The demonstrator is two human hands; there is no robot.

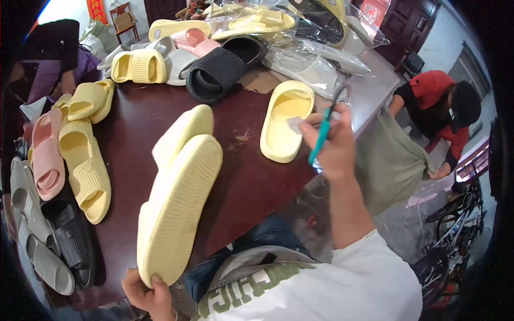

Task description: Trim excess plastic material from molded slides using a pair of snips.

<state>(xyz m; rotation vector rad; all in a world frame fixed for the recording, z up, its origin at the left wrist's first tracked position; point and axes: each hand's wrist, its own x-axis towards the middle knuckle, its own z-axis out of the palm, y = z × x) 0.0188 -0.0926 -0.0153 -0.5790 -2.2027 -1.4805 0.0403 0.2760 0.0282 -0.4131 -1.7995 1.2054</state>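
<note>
My left hand (pixel 147 291) grips the heel end of a pale yellow slide sandal (pixel 179 206), held sole up over the dark red table (pixel 246 182). A second yellow sandal (pixel 183 131) lies just behind it. My right hand (pixel 332 142) is raised at the table's right edge, closed on a teal-handled tool (pixel 320 142) and a small clear scrap. Just left of that hand another yellow sandal (pixel 286 120) lies open side up on the table.
Yellow, pink, grey and black sandals (pixel 64 176) line the left edge. More sandals and clear plastic bags (pixel 310 67) pile at the back. A person in red (pixel 439 107) bends over a green sack (pixel 391 160) at right. Another person (pixel 59 59) sits far left. Bicycles (pixel 455 224) stand at right.
</note>
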